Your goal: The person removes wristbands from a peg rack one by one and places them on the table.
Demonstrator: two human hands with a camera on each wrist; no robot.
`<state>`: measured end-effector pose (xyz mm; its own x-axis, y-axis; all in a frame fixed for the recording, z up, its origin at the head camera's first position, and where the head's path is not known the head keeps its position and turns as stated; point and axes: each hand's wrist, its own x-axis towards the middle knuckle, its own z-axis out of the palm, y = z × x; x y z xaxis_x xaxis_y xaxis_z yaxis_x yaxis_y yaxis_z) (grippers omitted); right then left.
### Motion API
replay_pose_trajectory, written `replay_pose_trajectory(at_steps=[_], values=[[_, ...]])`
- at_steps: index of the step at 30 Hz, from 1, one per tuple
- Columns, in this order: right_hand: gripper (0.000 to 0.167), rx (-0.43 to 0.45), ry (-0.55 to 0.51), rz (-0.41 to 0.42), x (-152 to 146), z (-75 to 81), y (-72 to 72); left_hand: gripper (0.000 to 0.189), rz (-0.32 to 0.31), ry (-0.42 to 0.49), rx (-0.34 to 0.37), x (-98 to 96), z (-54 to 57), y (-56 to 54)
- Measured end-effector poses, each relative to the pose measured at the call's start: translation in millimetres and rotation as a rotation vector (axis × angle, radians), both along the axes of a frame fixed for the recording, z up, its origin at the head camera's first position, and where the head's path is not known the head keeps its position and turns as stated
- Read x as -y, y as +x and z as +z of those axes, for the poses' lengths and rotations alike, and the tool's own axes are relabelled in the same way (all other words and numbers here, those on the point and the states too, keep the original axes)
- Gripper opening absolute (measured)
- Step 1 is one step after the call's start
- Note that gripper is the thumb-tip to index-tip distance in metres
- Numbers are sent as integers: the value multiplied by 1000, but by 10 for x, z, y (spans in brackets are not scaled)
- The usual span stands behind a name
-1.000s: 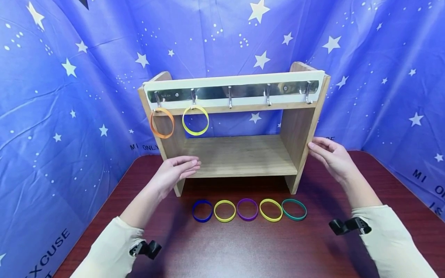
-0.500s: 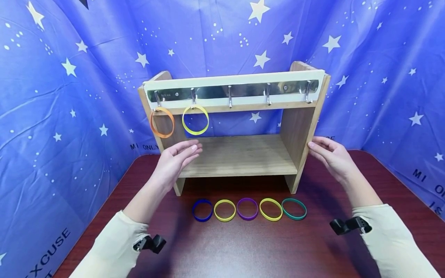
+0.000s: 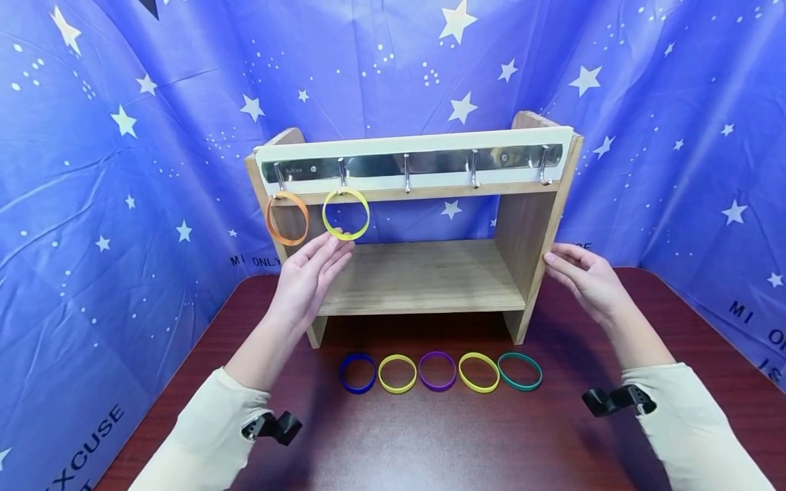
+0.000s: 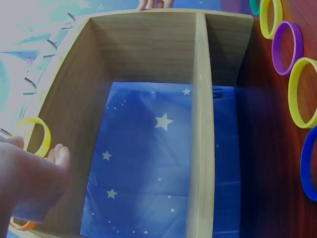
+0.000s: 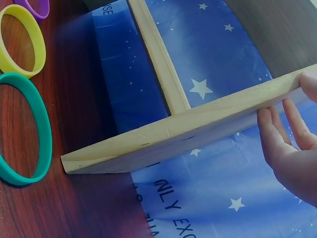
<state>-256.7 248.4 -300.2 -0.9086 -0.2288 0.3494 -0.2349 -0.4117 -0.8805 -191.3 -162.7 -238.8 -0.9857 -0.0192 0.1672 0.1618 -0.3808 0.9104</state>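
Note:
A wooden rack (image 3: 424,276) carries a metal strip with several hooks (image 3: 406,172). From the leftmost hook hangs an orange wristband (image 3: 268,221), and from the one beside it a yellow wristband (image 3: 367,217). My left hand (image 3: 307,276) is raised to the lower edge of that yellow band, thumb and fingertips right at it; whether they touch it is unclear. In the left wrist view the same yellow band (image 4: 47,136) is partly behind the hand. My right hand (image 5: 297,158) rests on the rack's right side panel (image 5: 163,131), thumb at its front edge and fingertips against its outer face.
In front of the rack, a row of wristbands lies on the dark red table (image 3: 399,436): blue (image 3: 342,378), yellow (image 3: 398,391), purple (image 3: 437,389), another yellow (image 3: 479,391) and green (image 3: 519,389). A blue star-patterned cloth (image 3: 399,75) hangs behind and at both sides.
My left hand has risen from beside the rack's shelf to the bottom of the hanging yellow wristband. The right hand has stayed at the side panel.

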Motion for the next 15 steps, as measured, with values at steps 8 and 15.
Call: replay_pose_trajectory(at_steps=[8,15], values=[[25,2,-2,-11,1,-17,-5,44,37,86,0,-62,16,-21],[25,-2,13,-37,13,-22,-6,27,101,148,-15,-90,7,-43]])
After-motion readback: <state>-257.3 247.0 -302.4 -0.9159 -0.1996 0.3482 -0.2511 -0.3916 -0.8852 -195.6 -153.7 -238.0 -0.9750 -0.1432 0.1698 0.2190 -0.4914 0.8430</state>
